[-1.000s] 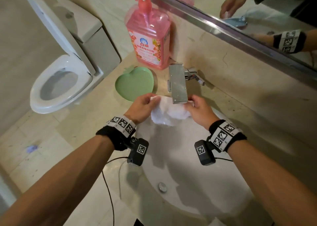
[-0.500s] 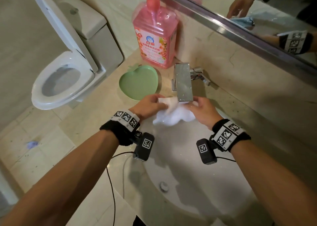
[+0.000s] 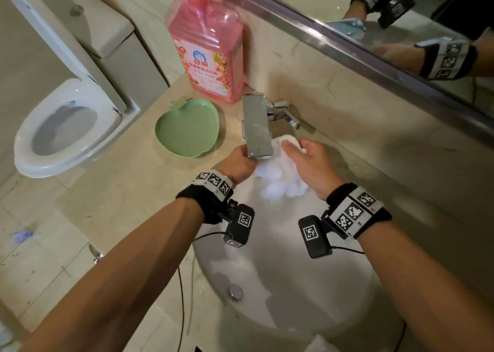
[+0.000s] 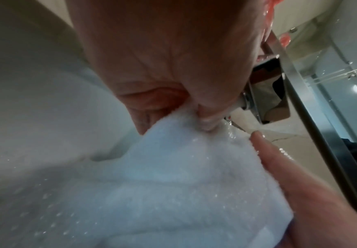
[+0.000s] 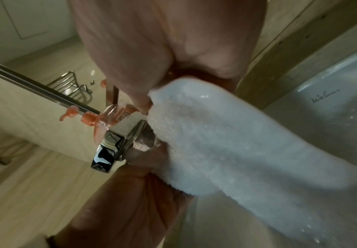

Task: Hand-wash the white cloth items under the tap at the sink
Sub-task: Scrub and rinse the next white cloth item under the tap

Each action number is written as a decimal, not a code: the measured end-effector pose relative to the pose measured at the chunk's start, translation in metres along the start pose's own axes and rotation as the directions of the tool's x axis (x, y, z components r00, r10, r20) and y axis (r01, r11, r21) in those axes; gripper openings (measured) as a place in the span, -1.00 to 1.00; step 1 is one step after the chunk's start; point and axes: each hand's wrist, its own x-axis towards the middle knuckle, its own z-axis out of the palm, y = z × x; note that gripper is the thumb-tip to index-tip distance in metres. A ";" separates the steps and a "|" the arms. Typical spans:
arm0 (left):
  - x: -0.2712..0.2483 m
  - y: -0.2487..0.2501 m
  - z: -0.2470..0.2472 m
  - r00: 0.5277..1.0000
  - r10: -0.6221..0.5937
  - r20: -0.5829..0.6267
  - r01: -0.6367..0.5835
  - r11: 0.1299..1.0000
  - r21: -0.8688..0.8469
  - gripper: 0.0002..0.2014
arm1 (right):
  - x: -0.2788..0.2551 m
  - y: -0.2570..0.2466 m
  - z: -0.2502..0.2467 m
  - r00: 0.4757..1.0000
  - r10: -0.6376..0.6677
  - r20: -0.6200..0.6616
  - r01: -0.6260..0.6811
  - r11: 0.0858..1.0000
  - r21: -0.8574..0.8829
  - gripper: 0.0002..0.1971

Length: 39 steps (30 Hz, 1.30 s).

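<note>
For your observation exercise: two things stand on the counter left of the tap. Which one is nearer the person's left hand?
The green apple-shaped dish lies nearer the left hand; the pink soap bottle stands behind it, against the wall.

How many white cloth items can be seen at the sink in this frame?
1: a wet white terry cloth, gripped between the left hand and right hand under the square chrome tap. More pieces could be bunched inside it.
</note>
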 end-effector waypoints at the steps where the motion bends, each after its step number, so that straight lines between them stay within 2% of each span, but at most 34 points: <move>1: 0.001 0.000 0.001 1.000 -0.004 -0.023 0.005 1.000 0.031 -0.69 | 0.000 0.000 -0.002 1.000 0.001 0.005 -0.001 1.000 -0.005 -0.52; 5: 0.000 0.001 -0.002 0.995 0.053 -0.088 -0.050 0.998 0.042 -0.71 | 0.004 0.006 -0.013 0.999 0.020 0.043 -0.016 0.995 -0.095 -0.71; 6: -0.003 0.003 -0.004 0.993 0.077 -0.095 -0.072 0.996 0.050 -0.70 | 0.005 0.009 -0.016 0.997 0.021 0.070 -0.012 0.992 -0.129 -0.70; 9: -0.011 0.006 -0.015 0.989 0.109 -0.097 -0.098 0.988 0.117 -0.70 | 0.008 0.019 -0.021 0.986 0.026 0.164 0.027 0.949 -0.313 -0.48; 11: -0.017 0.007 -0.020 0.989 0.124 -0.075 -0.111 0.980 0.162 -0.68 | 0.010 0.027 -0.020 0.984 0.024 0.179 0.053 0.909 -0.414 -0.50; 14: -0.028 0.007 -0.023 0.987 0.126 -0.097 -0.114 0.986 0.124 -0.72 | 0.016 0.036 -0.014 0.990 0.027 0.140 0.045 0.873 -0.485 -0.51; 17: -0.038 0.007 -0.026 0.981 0.123 -0.151 -0.111 0.990 0.082 -0.79 | 0.022 0.041 -0.008 0.995 0.015 0.101 0.029 0.905 -0.425 -0.58; 18: -0.041 0.008 -0.028 0.979 0.119 -0.165 -0.110 0.992 0.065 -0.78 | 0.024 0.043 -0.004 0.996 0.033 0.082 -0.002 0.934 -0.358 -0.61; 21: -0.044 0.006 -0.036 0.975 0.064 -0.211 -0.060 0.998 0.025 -0.69 | 0.025 0.042 0.008 0.994 0.091 0.056 -0.079 0.977 -0.196 -0.91; 23: -0.045 0.003 -0.042 0.978 0.018 -0.210 -0.012 1.000 0.029 -0.67 | 0.024 0.038 0.017 0.989 0.119 0.083 -0.106 0.984 -0.146 -0.92; 25: -0.047 0.000 -0.050 0.984 -0.054 -0.169 0.072 0.992 0.105 -0.47 | 0.024 0.031 0.025 0.989 0.128 0.079 -0.114 0.979 -0.169 -0.76; 27: -0.051 -0.006 -0.058 0.987 -0.121 -0.105 0.147 0.941 0.305 -0.11 | 0.024 0.024 0.032 0.992 0.101 0.081 -0.078 0.967 -0.243 -0.60; 28: -0.052 -0.009 -0.060 0.988 -0.137 -0.073 0.155 0.898 0.413 -0.03 | 0.023 0.020 0.034 0.994 0.070 0.084 -0.043 0.957 -0.286 -0.59; 30: -0.051 -0.015 -0.056 0.990 -0.137 -0.031 0.130 0.807 0.576 -0.09 | 0.019 0.012 0.037 0.998 -0.016 0.064 0.038 0.934 -0.356 -0.68; 32: -0.049 -0.018 -0.050 0.994 -0.111 -0.015 0.094 0.756 0.648 -0.27 | 0.013 0.004 0.037 0.996 -0.083 0.027 0.087 0.915 -0.394 -0.77; 34: -0.046 -0.017 -0.046 0.994 -0.110 0.025 0.071 0.778 0.624 -0.40 | 0.011 -0.002 0.035 0.998 -0.046 0.050 0.062 0.926 -0.373 -0.82; 36: -0.042 -0.015 -0.045 0.993 -0.112 0.048 0.070 0.848 0.525 -0.50 | 0.006 -0.007 0.026 0.978 0.079 0.191 -0.009 0.940 -0.342 -0.69; 38: -0.038 -0.014 -0.042 0.995 -0.094 0.039 0.069 0.906 0.417 -0.51 | 0.002 -0.007 0.014 0.930 0.166 0.329 0.010 0.881 -0.472 -0.49; 39: -0.035 -0.013 -0.040 0.996 -0.079 0.031 0.060 0.920 0.387 -0.49 | 0.002 -0.006 0.009 0.918 0.182 0.353 0.052 0.826 -0.562 -0.47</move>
